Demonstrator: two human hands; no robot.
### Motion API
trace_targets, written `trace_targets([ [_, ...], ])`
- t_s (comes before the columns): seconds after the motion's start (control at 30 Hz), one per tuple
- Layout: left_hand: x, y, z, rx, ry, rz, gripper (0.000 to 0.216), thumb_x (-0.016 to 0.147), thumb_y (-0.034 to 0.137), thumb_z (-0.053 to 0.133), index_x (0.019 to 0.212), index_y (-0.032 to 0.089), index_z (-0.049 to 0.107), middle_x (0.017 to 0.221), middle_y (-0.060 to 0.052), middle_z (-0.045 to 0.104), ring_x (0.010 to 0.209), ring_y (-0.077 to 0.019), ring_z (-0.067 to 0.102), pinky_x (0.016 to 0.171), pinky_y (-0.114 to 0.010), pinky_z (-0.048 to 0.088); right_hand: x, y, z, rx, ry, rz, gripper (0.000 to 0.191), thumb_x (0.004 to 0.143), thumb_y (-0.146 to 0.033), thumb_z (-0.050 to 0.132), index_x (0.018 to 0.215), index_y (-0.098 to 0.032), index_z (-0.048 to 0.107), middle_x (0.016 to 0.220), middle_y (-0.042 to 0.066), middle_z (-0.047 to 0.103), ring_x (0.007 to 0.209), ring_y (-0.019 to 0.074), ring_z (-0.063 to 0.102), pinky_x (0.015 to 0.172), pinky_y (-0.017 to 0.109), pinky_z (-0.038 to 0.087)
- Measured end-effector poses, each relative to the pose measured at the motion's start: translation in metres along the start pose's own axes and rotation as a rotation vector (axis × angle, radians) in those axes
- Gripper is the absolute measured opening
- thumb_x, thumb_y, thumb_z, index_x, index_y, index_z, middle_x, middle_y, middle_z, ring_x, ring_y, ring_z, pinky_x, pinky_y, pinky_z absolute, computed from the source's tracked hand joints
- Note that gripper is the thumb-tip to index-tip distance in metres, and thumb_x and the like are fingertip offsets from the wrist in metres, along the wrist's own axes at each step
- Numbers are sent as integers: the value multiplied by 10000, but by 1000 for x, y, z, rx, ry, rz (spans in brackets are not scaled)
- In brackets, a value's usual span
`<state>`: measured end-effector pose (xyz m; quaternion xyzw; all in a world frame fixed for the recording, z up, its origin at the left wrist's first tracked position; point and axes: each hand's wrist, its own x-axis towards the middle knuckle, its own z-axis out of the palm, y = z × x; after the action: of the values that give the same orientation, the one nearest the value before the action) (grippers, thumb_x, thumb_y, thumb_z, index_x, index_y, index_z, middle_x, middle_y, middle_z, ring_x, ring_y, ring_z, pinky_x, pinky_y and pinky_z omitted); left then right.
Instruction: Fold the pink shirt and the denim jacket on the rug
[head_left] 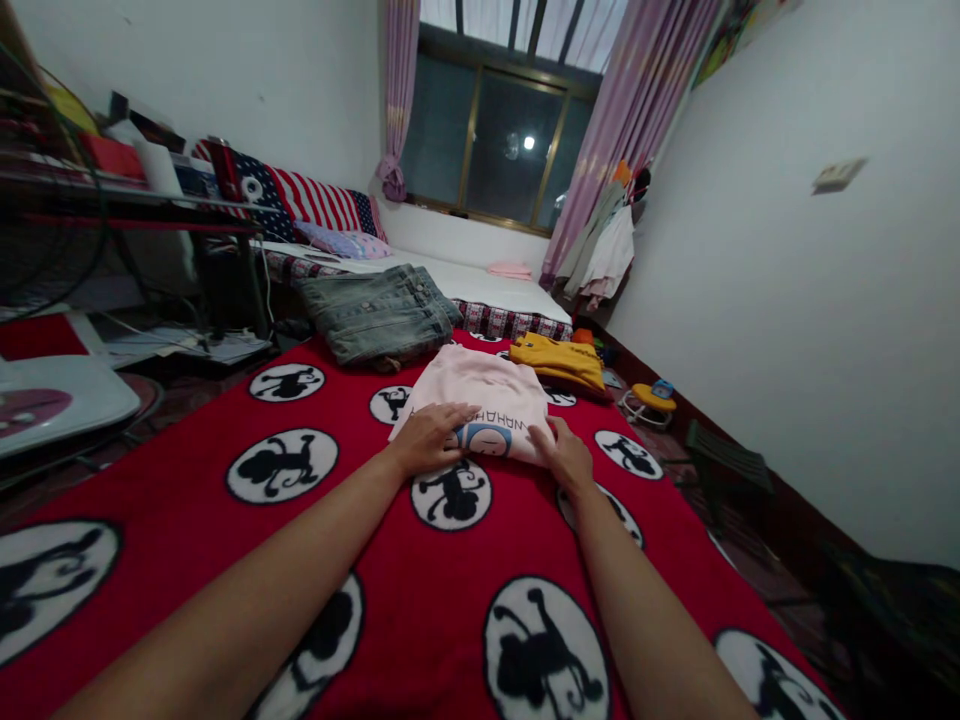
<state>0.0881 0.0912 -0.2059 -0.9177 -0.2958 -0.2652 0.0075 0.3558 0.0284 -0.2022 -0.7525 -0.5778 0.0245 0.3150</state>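
A pale pink T-shirt [480,380] lies folded on the red blanket [405,570], with dark lettering and a blue cartoon print along its near edge. My left hand [431,438] rests flat over the shirt's left near part, fingers stretched across the cloth. At the right near corner, my right hand [566,455] has its thumb on top of the shirt and its other fingers at the side, gripping the edge. Behind the shirt to the left is a folded denim jacket [382,315]. A folded yellow garment [559,360] lies behind it to the right.
A bed with a white sheet [450,275] stands beyond the blanket, below the window [510,140]. On the left is a cluttered desk [150,205]. Clothes [607,250] hang by the purple curtain [622,90]. A yellow stool [652,398] stands along the right wall.
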Motion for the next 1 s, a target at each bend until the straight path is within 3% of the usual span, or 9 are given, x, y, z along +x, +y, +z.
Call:
trace_targets([
  [0.2,3,2,5,37,24,-4,556,811,60,441,1336,224,526,1303,-48,625,1143,-206,616,933,-319,501,0,-11,9,132,248,-182,317,863,-395,510,1003,-164,677,959,106,703,881,248,651,795,353,482],
  [0.3,5,6,2,60,62,-5,511,827,89,462,1313,224,541,1267,-47,647,1080,-219,646,872,-325,522,-5,-25,3,26,399,-421,380,863,-469,536,1060,-174,671,1151,144,649,1082,283,587,940,420,430],
  [0.4,6,10,1,87,88,7,427,856,145,485,1271,209,566,1183,-60,683,1001,-228,670,813,-327,529,-14,-48,6,-99,240,-720,712,738,-573,674,1334,-212,526,1429,133,484,1327,335,403,1091,515,281],
  [0.47,7,12,1,109,99,7,381,864,178,504,1235,194,586,1103,-68,705,949,-233,678,779,-328,526,-19,-62,17,-169,91,-770,862,710,-573,708,1442,-236,401,1496,113,416,1374,351,344,1100,546,254],
  [0.53,7,12,1,119,112,-7,352,857,184,520,1197,191,609,1054,-70,714,925,-235,678,764,-329,519,-21,-72,29,-199,29,-723,807,778,-509,672,1467,-225,363,1478,112,445,1348,327,394,1064,489,328],
  [0.63,6,9,-1,71,172,-12,297,839,209,564,1123,209,651,1017,-65,720,924,-231,668,821,-344,505,-15,-82,35,-256,-14,-645,513,890,-377,556,1371,-212,496,1302,111,610,1158,261,573,905,347,442],
  [0.73,3,-1,-6,-42,482,-122,399,854,372,590,1215,203,603,1150,-96,675,1072,-256,610,981,-398,438,2,-97,17,-339,-73,-605,307,906,-346,520,1169,-248,645,1034,77,722,913,223,653,760,289,442],
  [0.87,-1,-30,-8,-238,1017,-515,538,937,479,405,1339,127,470,1307,-176,555,1212,-271,520,1051,-424,378,40,-135,-34,-237,47,-547,273,833,-410,603,950,-189,711,819,71,714,786,221,636,670,276,418],
  [1.0,-2,-54,-2,-461,1169,-776,549,962,483,329,1322,89,456,1319,-212,524,1231,-267,507,1061,-411,367,78,-178,-93,186,99,-488,228,770,-344,646,800,-122,683,675,20,648,636,157,585,589,255,419],
])
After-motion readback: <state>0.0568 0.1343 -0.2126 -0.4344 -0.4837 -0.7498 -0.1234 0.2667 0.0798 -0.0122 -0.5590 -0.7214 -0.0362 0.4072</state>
